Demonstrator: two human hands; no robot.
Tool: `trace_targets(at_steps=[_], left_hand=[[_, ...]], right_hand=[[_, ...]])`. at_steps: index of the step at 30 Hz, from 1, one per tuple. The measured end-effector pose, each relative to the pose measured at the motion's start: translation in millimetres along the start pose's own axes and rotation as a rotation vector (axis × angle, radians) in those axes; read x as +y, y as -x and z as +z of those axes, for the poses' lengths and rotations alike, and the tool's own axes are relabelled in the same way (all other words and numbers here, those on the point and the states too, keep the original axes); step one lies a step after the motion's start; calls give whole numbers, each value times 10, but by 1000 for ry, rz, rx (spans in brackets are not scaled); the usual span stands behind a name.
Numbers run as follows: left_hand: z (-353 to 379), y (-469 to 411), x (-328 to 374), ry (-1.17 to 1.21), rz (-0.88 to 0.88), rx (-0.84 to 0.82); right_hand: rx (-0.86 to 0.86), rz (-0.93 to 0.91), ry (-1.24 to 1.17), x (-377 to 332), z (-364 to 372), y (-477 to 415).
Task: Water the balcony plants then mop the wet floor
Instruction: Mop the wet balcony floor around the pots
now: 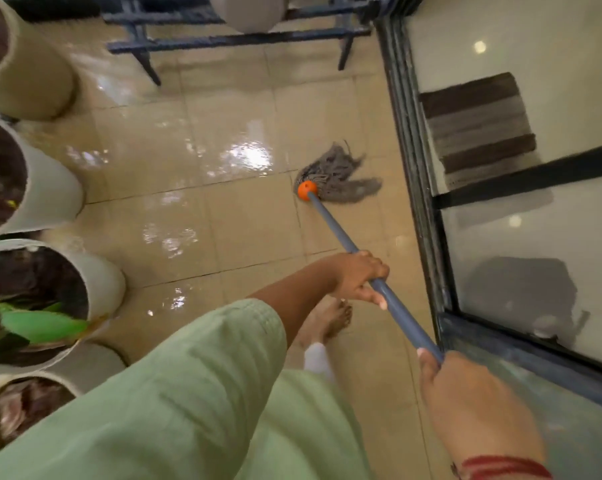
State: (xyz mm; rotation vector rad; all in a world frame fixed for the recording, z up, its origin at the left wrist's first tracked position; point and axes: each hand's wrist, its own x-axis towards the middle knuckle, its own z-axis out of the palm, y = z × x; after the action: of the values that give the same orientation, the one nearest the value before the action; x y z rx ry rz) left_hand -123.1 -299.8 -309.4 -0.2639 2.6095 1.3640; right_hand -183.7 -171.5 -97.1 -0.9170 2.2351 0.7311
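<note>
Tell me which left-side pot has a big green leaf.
The third pot down the left row: a broad green leaf lies across its opening; the others show none.

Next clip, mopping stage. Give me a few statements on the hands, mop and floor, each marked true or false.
1. The left hand and the right hand both grip the mop handle. True.
2. The mop head is held up in the air. False: its strands lie on the tiled floor.
3. The floor shines with water. True.
4. The striped mat lies beside the pots. False: it lies behind the glass door, on the opposite side.
5. The mop's collar is blue. False: it is orange.
</note>
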Motion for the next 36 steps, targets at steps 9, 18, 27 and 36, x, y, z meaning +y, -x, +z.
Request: trace_targets(at_steps=[9, 18, 27, 36], left_hand=[[-16, 1668, -606, 135, -315, 379], [439, 2722, -811, 254, -581, 913], [303, 1839, -445, 333, -643, 959], [-420, 734, -501, 243, -565, 758]], right_hand=[[160, -375, 211, -1170, 123, 170], [80, -704, 417, -2094, 29, 116], [-24, -573, 467, -1507, -593, -194], [43, -489, 505, -923, -1164, -864]])
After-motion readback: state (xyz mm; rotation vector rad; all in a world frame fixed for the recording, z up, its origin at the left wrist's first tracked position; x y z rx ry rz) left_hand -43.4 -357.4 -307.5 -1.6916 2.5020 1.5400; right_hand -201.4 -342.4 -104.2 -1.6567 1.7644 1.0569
